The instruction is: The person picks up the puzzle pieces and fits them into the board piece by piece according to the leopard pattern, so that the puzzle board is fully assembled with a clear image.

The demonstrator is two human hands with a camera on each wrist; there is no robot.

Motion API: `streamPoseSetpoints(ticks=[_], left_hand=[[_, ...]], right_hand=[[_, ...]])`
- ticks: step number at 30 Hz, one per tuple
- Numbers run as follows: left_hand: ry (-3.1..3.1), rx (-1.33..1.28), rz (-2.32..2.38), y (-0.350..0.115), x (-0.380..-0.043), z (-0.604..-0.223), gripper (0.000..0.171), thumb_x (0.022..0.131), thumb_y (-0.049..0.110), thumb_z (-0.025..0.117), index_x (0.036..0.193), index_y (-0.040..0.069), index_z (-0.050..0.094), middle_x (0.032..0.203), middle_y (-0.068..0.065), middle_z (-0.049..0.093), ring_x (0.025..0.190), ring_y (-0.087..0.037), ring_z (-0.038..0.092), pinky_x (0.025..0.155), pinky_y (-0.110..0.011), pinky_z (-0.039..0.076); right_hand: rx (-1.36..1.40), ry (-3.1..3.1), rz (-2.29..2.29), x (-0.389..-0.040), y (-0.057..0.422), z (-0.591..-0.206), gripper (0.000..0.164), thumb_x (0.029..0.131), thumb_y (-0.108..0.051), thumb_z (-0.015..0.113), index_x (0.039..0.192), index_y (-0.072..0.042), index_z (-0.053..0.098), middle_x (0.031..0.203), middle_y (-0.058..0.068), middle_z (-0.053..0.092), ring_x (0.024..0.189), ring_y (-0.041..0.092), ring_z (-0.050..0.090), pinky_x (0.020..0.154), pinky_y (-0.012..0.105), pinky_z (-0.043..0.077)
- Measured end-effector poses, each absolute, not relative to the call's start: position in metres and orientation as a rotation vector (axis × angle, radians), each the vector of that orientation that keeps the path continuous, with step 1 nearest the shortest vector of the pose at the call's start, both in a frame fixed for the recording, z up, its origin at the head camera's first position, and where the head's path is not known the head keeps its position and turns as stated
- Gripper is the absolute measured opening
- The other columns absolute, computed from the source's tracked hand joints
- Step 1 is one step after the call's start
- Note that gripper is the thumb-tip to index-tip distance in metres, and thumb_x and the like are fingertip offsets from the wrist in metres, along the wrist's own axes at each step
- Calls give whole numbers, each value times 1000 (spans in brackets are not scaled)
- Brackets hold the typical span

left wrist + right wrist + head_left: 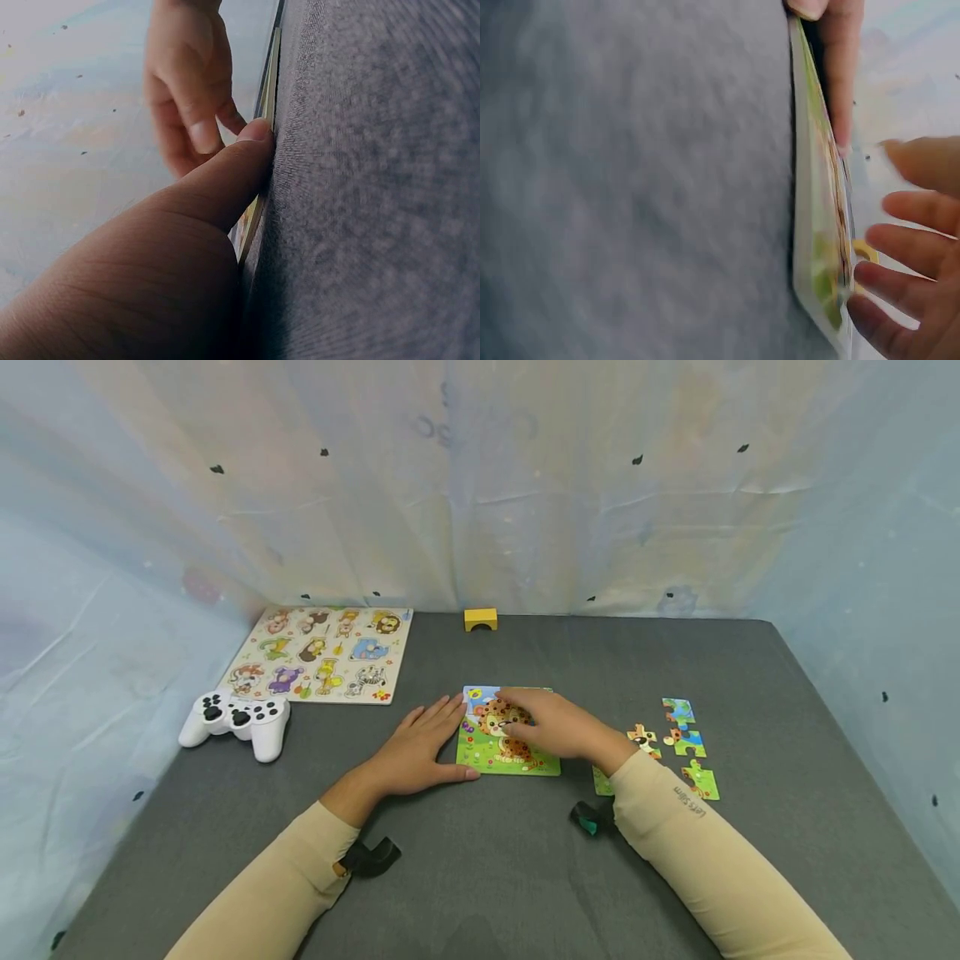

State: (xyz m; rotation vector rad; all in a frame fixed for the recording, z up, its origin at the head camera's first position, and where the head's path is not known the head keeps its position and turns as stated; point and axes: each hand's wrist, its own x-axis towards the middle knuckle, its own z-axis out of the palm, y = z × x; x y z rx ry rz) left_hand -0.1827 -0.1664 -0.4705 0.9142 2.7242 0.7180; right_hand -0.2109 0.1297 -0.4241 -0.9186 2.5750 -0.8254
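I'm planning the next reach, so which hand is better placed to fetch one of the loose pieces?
The right hand, I'd judge: it is nearer the loose pieces and seems to hold nothing. The left hand is farther off, at the puzzle's left edge.

Left forearm (262,881) in from lower left, right forearm (723,868) from lower right, both beige-sleeved, angled toward centre. Left grip (420,747), a bare hand left of centre: palm down, fingers straight, pointing upper right, thumb spread to the right. Right grip (558,724), bare hand right of centre: fingers loosely bent, spread at lower right of right-wrist view.
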Motion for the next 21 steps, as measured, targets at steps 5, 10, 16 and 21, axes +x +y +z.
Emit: streamPoseSetpoints(ticks=[5,10,16,21], left_hand=[[2725,892,699,-166,-184,-473,115,97,80,63,176,10,17,182,-2,10,166,-24,3,129,-59,1],[2732,893,689,-166,-183,-473,115,96,80,63,176,10,18,182,-2,10,166,-24,3,129,-59,1],[2736,912,697,-166,-181,-470,114,97,77,65,175,7,19,182,-7,12,166,-28,6,128,-61,3],[2741,904,656,-165,-179,-466,112,99,73,67,175,8,18,181,-7,11,166,-28,5,129,-60,4]], right_hand=[[-823,2542,-1120,-214,149,-420,61,114,-34,64,165,-7,48,166,11,48,150,37,46,115,62,42],[-727,2435,-1375,-213,173,-416,56,115,-36,61,163,-9,51,164,12,50,144,35,53,110,62,47],[-615,2339,-1629,-204,200,-416,48,118,-38,54,157,-12,57,156,13,58,134,34,62,101,59,54],[-550,2236,-1802,-192,225,-417,53,120,-42,44,157,-6,55,154,18,59,133,36,62,98,44,56]])
